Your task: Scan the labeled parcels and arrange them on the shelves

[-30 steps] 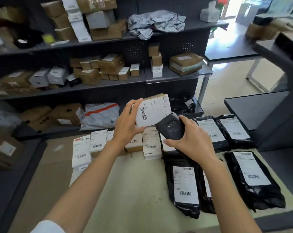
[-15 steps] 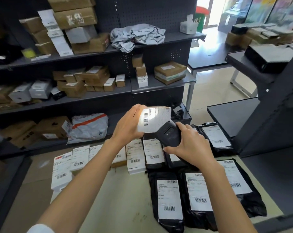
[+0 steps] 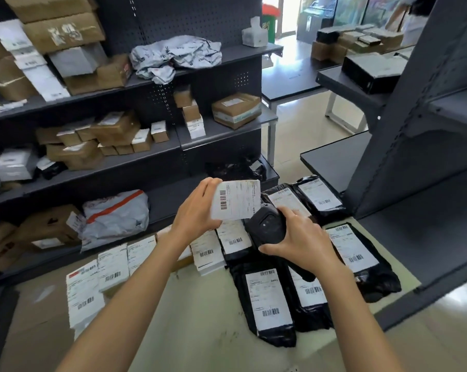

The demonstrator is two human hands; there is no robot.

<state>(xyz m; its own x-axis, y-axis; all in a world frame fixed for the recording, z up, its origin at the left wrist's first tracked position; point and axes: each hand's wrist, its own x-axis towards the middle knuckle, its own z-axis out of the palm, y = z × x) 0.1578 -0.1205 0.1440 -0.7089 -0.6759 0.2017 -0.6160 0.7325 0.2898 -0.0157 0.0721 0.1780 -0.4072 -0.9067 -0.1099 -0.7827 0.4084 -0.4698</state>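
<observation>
Two hands, left hand (image 3: 197, 210) gripping labelled parcel (image 3: 236, 200), right hand (image 3: 302, 240) half-hiding scanner (image 3: 267, 226)

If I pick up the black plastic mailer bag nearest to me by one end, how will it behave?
The black plastic mailer bag would probably sag and fold, since its film looks wrinkled and soft. It seems light for its size, lying quite flat on the pale table. The glossy film may be slippery, so pinching a corner firmly seems safer.
</observation>
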